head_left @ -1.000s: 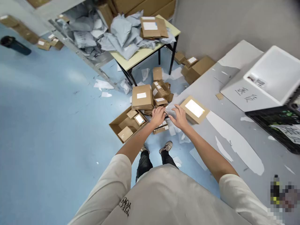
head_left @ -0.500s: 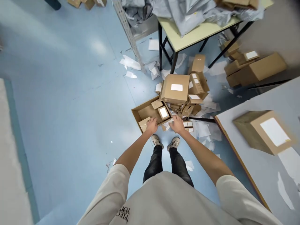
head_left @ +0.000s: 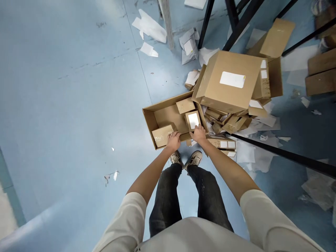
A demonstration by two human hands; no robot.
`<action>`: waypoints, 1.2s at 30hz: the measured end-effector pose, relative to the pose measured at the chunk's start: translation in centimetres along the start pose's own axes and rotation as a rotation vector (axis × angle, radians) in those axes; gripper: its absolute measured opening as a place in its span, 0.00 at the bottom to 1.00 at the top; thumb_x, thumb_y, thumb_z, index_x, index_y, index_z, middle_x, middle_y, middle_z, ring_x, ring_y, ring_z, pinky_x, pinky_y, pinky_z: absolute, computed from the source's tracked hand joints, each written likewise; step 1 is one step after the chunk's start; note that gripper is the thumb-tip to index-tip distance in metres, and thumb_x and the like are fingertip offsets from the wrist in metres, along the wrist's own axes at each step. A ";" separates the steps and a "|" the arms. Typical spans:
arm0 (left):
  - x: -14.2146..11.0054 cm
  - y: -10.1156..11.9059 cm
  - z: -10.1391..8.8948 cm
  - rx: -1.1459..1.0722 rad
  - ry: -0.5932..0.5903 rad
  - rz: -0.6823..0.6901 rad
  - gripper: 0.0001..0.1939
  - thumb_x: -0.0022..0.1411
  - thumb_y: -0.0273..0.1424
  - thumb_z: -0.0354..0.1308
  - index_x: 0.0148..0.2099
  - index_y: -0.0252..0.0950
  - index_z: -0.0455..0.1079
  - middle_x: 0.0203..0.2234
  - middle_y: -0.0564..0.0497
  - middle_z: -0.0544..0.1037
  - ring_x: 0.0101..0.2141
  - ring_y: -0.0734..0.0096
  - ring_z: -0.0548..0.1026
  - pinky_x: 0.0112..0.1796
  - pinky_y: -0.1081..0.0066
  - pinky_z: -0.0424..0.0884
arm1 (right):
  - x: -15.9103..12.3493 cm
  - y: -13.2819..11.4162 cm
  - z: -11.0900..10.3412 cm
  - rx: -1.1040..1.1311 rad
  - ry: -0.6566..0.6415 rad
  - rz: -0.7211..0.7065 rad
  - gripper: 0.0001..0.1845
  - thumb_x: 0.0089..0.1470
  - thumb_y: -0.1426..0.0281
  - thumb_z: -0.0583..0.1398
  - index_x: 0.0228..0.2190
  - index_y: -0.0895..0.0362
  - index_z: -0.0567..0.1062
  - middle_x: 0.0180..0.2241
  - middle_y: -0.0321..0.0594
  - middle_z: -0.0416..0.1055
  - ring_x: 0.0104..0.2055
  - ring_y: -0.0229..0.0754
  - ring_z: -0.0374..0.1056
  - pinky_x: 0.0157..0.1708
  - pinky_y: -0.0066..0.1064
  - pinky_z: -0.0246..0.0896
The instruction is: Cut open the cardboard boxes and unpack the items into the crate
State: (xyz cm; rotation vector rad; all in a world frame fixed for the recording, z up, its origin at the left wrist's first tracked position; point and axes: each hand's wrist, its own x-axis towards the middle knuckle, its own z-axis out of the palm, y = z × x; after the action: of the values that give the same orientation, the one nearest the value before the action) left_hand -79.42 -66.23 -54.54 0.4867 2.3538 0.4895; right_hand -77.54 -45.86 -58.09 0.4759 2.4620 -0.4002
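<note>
An open long cardboard box [head_left: 168, 117] lies in front of my feet with its top side open. Inside it are a taped small carton [head_left: 161, 135] at the left, a plain small carton [head_left: 185, 105] at the back and a small carton with a white label [head_left: 193, 120] at the right. My left hand [head_left: 173, 141] is curled over the near wall, its fingertips beside the taped carton. Over the same wall, farther right, bends my right hand [head_left: 198, 133], its fingertips close to the labelled carton. The undersides of both hands are hidden.
A large labelled carton [head_left: 231, 82] rests on a heap of flattened and opened cartons [head_left: 233, 122] to the right. Black table legs [head_left: 240, 29] stand behind, and a black bar [head_left: 283, 150] crosses at right. Torn white paper [head_left: 149, 26] litters the blue floor.
My view has come lower and closer to the floor, and the tables have mostly left the picture. Both hands stay at the box's near wall; my right hand now reaches farther inside.
</note>
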 end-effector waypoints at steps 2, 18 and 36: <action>2.5 -0.8 1.7 -0.028 0.017 0.006 0.27 0.64 0.23 0.48 0.62 0.40 0.69 0.63 0.44 0.69 0.62 0.54 0.64 0.64 0.51 0.55 | 2.9 -0.3 2.4 0.000 0.012 0.056 0.31 0.59 0.59 0.62 0.57 0.65 0.65 0.66 0.65 0.51 0.67 0.62 0.49 0.62 0.47 0.49; 7.4 -3.4 3.7 -0.126 0.065 0.033 0.26 0.65 0.23 0.48 0.63 0.40 0.68 0.64 0.46 0.67 0.64 0.56 0.62 0.64 0.55 0.58 | 9.0 -1.6 7.4 0.102 0.194 0.397 0.39 0.46 0.51 0.67 0.53 0.57 0.63 0.59 0.62 0.57 0.57 0.63 0.59 0.55 0.51 0.52; -9.5 21.7 -15.9 -0.424 0.096 0.223 0.17 0.72 0.28 0.47 0.58 0.36 0.69 0.54 0.43 0.75 0.56 0.62 0.72 0.59 0.60 0.67 | -23.8 -1.0 -24.7 0.282 0.471 0.446 0.37 0.47 0.47 0.64 0.51 0.55 0.63 0.54 0.55 0.62 0.55 0.62 0.60 0.54 0.49 0.50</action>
State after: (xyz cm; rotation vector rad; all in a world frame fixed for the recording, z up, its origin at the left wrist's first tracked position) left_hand -78.93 -55.35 -28.16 0.5331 2.2056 1.1081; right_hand -72.10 -42.98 -24.34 1.3396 2.6349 -0.4892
